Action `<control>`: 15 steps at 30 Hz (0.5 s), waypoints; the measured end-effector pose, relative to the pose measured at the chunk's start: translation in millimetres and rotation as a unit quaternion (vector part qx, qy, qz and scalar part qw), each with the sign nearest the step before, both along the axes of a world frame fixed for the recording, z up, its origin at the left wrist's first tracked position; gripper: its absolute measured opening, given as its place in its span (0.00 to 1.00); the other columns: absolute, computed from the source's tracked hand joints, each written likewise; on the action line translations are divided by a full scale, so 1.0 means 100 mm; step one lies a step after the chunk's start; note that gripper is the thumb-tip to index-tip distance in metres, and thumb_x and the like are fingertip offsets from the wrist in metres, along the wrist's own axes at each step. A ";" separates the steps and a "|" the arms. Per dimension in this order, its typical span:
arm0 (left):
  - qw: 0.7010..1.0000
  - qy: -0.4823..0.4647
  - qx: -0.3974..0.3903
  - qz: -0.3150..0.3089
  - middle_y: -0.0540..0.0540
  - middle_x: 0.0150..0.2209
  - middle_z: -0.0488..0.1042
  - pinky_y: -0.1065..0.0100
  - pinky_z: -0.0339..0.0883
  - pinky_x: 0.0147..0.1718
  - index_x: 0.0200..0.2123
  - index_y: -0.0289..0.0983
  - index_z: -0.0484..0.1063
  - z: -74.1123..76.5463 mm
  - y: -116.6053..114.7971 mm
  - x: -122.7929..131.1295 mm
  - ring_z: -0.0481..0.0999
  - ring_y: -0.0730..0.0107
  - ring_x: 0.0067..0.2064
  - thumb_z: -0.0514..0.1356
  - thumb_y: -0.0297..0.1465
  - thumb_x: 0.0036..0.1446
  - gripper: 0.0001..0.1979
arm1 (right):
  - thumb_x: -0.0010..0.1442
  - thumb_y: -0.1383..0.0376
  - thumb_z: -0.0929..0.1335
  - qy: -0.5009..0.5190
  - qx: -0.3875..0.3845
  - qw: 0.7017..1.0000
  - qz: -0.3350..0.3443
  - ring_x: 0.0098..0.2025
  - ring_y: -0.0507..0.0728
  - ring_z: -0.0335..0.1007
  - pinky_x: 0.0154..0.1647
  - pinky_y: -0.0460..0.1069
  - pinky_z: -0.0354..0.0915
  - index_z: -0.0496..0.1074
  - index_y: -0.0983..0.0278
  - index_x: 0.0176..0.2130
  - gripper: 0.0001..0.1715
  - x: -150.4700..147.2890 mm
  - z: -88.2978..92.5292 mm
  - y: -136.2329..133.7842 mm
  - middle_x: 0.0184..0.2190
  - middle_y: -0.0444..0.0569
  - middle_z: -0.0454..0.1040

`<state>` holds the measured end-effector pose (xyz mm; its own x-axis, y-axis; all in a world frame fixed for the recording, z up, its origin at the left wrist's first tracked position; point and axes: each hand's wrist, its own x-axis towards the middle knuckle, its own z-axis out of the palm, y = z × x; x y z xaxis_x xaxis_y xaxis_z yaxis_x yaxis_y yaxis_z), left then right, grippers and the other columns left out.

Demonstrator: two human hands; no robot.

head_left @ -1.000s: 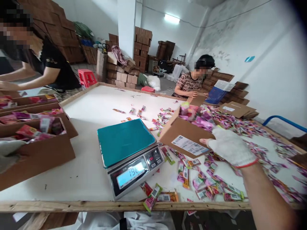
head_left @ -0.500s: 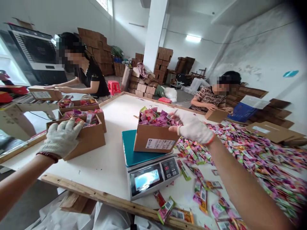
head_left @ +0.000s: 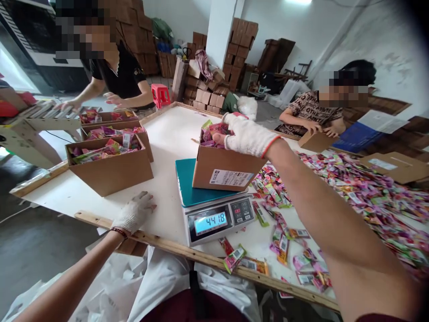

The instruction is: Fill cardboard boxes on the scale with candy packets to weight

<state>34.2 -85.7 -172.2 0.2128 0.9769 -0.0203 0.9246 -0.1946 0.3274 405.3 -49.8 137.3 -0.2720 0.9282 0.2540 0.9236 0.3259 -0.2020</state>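
My left hand (head_left: 134,211), in a white glove, rests flat near the table's front edge with its fingers apart and nothing in it. Over the top of a cardboard box (head_left: 224,167) is my gloved right hand (head_left: 246,134), its fingers spread on the packets (head_left: 208,134) inside; no packet shows in its grasp. The box stands on the teal plate of a scale (head_left: 187,197), whose display (head_left: 211,223) reads 4418, any decimal point unclear. To the left, three open boxes full of packets (head_left: 114,172) stand in a row.
A large heap of small colourful packets (head_left: 338,183) covers the table's right side, with loose ones near the scale. One person (head_left: 117,76) is at the back left; another (head_left: 315,112) handles a box at the back right. A wooden strip (head_left: 174,248) edges the table.
My left hand has left the front left box and come down to the table. My right hand has moved over the box on the scale. The view has tilted down; the left person's box is gone.
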 end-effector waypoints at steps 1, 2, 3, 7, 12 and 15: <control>1.000 -0.001 0.003 -0.007 0.36 0.61 0.72 0.55 0.71 0.59 0.53 0.39 0.76 -0.02 0.01 -0.01 0.76 0.52 0.59 0.53 0.38 0.66 0.19 | 0.60 0.44 0.75 -0.022 -0.023 0.999 0.019 0.40 0.60 0.70 0.49 0.55 0.69 0.77 0.62 0.49 0.28 -0.04 -0.03 0.05 0.39 0.49 0.74; 1.000 0.000 0.008 -0.012 0.36 0.60 0.72 0.55 0.70 0.59 0.52 0.39 0.76 -0.02 0.02 -0.01 0.76 0.53 0.58 0.53 0.37 0.66 0.18 | 0.63 0.46 0.73 -0.034 -0.043 0.998 0.036 0.38 0.58 0.70 0.46 0.53 0.68 0.78 0.62 0.45 0.23 -0.07 -0.07 0.09 0.36 0.48 0.75; 1.000 0.006 0.011 -0.014 0.36 0.60 0.72 0.54 0.70 0.59 0.51 0.39 0.76 -0.02 0.02 -0.01 0.76 0.52 0.57 0.53 0.37 0.66 0.17 | 0.66 0.49 0.72 -0.038 -0.060 0.996 0.047 0.37 0.57 0.69 0.44 0.51 0.67 0.78 0.62 0.42 0.19 -0.09 -0.09 0.12 0.34 0.46 0.75; 0.999 0.045 0.008 -0.015 0.34 0.62 0.70 0.52 0.70 0.59 0.51 0.36 0.76 -0.01 0.02 0.02 0.74 0.49 0.57 0.51 0.36 0.67 0.18 | 0.70 0.62 0.69 0.034 -0.015 0.999 0.030 0.34 0.55 0.71 0.41 0.49 0.67 0.78 0.66 0.36 0.13 -0.09 -0.10 0.14 0.32 0.46 0.79; 0.998 0.066 -0.007 -0.021 0.33 0.64 0.69 0.52 0.69 0.60 0.51 0.36 0.75 -0.01 0.00 0.03 0.73 0.48 0.60 0.49 0.35 0.68 0.18 | 0.71 0.65 0.67 0.127 0.263 0.956 -0.011 0.49 0.58 0.77 0.57 0.52 0.68 0.81 0.71 0.47 0.14 0.31 0.18 0.01 0.47 0.58 0.83; 0.997 0.070 -0.018 -0.019 0.34 0.64 0.68 0.51 0.69 0.61 0.52 0.36 0.74 0.04 -0.03 0.05 0.73 0.47 0.61 0.49 0.36 0.68 0.19 | 0.73 0.60 0.66 0.102 0.360 0.922 -0.099 0.52 0.60 0.78 0.59 0.55 0.69 0.81 0.71 0.51 0.20 0.82 0.38 -0.24 0.48 0.62 0.82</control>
